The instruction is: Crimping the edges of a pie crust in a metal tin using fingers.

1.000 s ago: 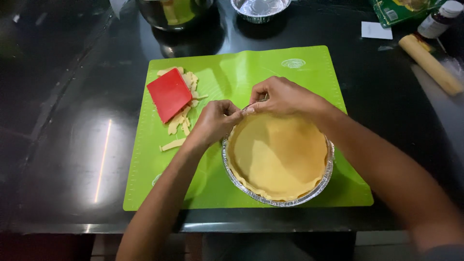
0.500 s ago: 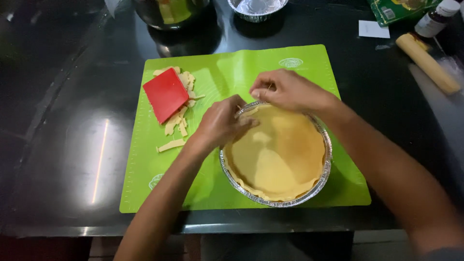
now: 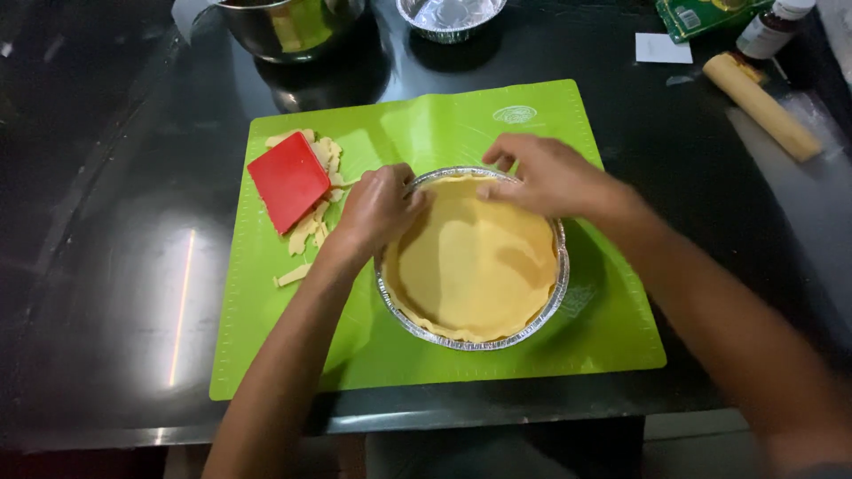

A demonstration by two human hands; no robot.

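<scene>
Pressing dough (image 3: 475, 266) at foil pan (image 3: 532, 328) far rim: left hand (image 3: 380, 208) curled, right hand (image 3: 541, 176) spread, red scraper (image 3: 288, 182) nearby.

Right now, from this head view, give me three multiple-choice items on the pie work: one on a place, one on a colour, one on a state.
1. Where does the red scraper lie?
A. on the green mat, left of the foil pie tin
B. inside the tin
C. on the bare black table, right of the tin

2. What colour is the dough in the tin?
A. white
B. pale yellow
C. dark brown

3. How do the hands stand?
A. both lifted clear of the tin
B. one holds the rolling pin
C. the left hand and the right hand both rest on the tin's far rim

Right letters:
1. A, the scraper sits on the mat among dough trimmings.
2. B, the lining is pale yellow.
3. C, both hands touch the dough edge at the far rim, while the rolling pin lies untouched.
</scene>
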